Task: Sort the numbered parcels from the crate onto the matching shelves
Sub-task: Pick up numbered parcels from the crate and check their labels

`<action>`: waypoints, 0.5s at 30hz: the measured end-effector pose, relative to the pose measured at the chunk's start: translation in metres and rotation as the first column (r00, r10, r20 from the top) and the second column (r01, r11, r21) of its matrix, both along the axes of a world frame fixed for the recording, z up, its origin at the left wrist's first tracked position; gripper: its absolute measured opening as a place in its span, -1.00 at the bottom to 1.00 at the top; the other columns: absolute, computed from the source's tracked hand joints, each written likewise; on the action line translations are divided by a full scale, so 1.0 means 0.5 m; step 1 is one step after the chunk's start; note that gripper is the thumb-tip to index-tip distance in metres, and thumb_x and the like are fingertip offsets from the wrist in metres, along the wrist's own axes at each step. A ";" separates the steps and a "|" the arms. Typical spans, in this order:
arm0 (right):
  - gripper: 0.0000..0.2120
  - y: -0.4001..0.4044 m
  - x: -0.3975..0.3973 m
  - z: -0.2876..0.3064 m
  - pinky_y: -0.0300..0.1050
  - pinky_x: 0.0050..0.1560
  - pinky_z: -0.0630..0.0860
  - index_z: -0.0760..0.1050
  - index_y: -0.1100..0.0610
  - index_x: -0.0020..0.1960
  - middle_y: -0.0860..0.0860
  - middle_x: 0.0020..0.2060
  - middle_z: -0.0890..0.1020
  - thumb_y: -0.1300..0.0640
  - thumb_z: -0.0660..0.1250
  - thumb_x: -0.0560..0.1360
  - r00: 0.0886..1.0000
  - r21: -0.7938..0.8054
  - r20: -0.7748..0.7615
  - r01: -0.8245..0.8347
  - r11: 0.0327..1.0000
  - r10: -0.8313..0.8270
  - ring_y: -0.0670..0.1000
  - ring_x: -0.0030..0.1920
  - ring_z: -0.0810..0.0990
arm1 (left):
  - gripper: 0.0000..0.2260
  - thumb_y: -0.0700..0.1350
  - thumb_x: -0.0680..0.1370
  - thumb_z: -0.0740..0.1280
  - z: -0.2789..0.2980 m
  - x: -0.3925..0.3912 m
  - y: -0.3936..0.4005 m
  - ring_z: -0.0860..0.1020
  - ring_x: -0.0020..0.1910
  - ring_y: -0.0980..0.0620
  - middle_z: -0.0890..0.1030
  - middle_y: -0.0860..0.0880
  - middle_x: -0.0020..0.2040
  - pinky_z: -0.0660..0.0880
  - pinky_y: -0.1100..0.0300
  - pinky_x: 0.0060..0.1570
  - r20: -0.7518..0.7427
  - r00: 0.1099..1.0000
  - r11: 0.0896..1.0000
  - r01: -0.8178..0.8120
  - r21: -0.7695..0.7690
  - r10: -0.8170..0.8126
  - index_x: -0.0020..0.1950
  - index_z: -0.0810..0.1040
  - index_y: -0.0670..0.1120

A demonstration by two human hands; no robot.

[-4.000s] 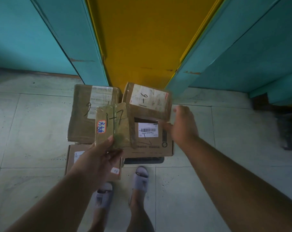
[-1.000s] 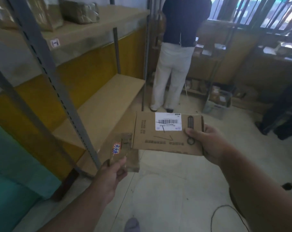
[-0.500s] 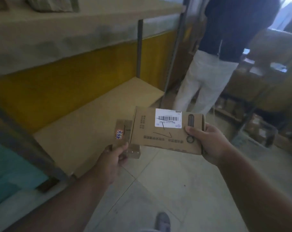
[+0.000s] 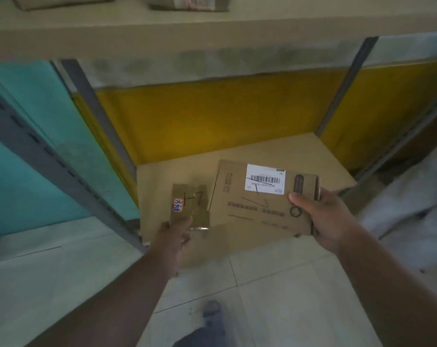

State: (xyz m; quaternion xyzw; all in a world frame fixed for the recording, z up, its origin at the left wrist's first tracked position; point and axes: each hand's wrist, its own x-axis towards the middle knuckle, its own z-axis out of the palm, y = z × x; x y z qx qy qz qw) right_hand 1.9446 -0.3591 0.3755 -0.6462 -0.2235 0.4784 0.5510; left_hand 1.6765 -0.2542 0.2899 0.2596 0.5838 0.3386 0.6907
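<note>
Yellow and teal wall panels back a metal rack whose low shelf (image 4: 237, 156) lies bare and tan, just above the tiled floor (image 4: 62, 284), while the upper shelf (image 4: 162, 28) carries two parcels at its far edge, cut off by the frame. Both arms reach out over the low shelf's front edge.

The left hand (image 4: 173, 240) pinches a small taped parcel (image 4: 189, 206) by its near end; the parcel bears an orange sticker and a handwritten number that looks like 1-7, though the ink is faint. The right hand (image 4: 325, 219) clasps a flat cardboard box (image 4: 260, 199) by its right edge, thumb on top beside the white barcode label (image 4: 265, 180). The two parcels touch or overlap slightly where their edges meet; I cannot tell which.

Risks, as I judge them:
- No shelf tag shows here, so either parcel could land on the wrong shelf if the number is not checked against a marker first.
- The box's own pen marks are scrawled over printed text and easily misread.
- The left grip holds only the parcel's end; a jolt from the box beside it could knock it loose onto the floor.
- Setting both down at once, near the front edge, could leave one overhanging and liable to slide off.
</note>
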 end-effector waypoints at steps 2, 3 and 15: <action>-0.80 0.046 0.015 -0.020 -0.01 -0.27 0.65 0.60 0.16 0.18 0.16 -0.02 0.74 0.28 0.30 0.59 0.999 -0.022 0.025 -0.020 1.000 0.020 0.14 -0.06 0.74 | -0.67 -0.13 0.52 0.44 -0.030 0.017 0.053 0.58 0.11 -0.18 0.60 -0.22 0.14 0.48 -0.13 0.27 -0.042 0.999 0.999 -0.035 -0.013 0.035 0.23 0.50 -0.20; -0.79 0.067 0.021 -0.029 0.02 -0.21 0.66 0.60 0.16 0.19 0.16 -0.01 0.74 0.27 0.31 0.58 0.999 -0.038 0.038 -0.038 0.999 0.039 0.15 -0.04 0.74 | -0.70 -0.09 0.50 0.45 -0.043 0.020 0.076 0.59 0.05 -0.14 0.61 -0.20 0.08 0.50 -0.14 0.26 -0.074 0.996 0.999 -0.042 -0.020 0.040 0.16 0.52 -0.17; -0.81 0.269 0.068 -0.093 0.20 -0.03 0.64 0.64 0.15 0.13 0.16 -0.06 0.75 0.26 0.41 0.52 0.965 -0.151 0.059 -0.243 0.958 0.254 0.20 -0.07 0.74 | -0.57 0.02 0.46 0.49 -0.127 -0.015 0.205 0.61 0.07 -0.11 0.58 -0.13 0.16 0.59 0.01 0.11 -0.261 0.955 0.978 -0.174 -0.116 0.139 0.27 0.51 -0.05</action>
